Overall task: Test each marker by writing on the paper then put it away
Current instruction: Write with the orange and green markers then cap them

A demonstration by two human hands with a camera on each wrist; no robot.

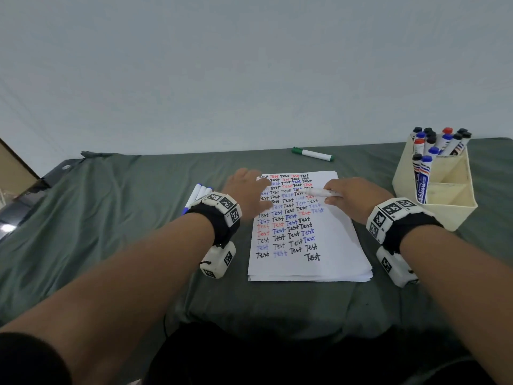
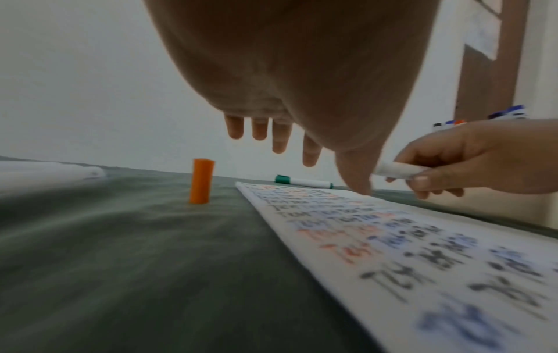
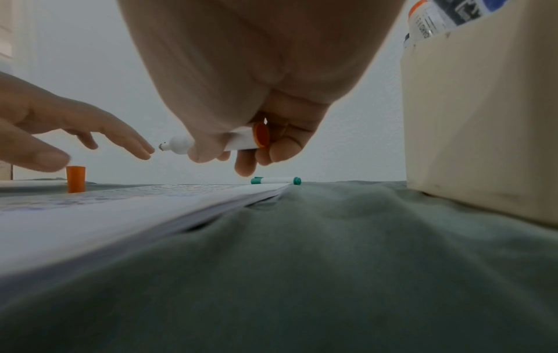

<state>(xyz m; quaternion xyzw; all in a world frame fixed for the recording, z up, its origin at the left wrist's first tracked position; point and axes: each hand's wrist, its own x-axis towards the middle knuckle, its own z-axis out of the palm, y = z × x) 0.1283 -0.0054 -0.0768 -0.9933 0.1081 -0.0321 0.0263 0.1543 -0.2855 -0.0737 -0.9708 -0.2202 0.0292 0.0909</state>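
A white paper stack point(image 1: 333, 245) point(image 2: 407, 238) point(image 3: 90, 215) covered with rows of the word "Test" lies on the grey-green cloth. My right hand point(image 1: 352, 197) point(image 3: 241, 133) grips an uncapped white marker point(image 1: 322, 193) point(image 2: 398, 170) point(image 3: 211, 143) with an orange end, its tip pointing left above the paper. Its orange cap point(image 2: 201, 181) point(image 3: 76, 179) stands upright on the cloth left of the paper. My left hand point(image 1: 249, 190) point(image 2: 277, 133) hovers open over the paper's upper left with fingers spread, holding nothing.
A cream organizer point(image 1: 444, 201) point(image 3: 483, 119) with several capped markers stands at the right. A green marker point(image 1: 312, 154) point(image 2: 303, 182) point(image 3: 276, 180) lies beyond the paper. Some blue-capped markers point(image 1: 198, 194) lie left of my left wrist.
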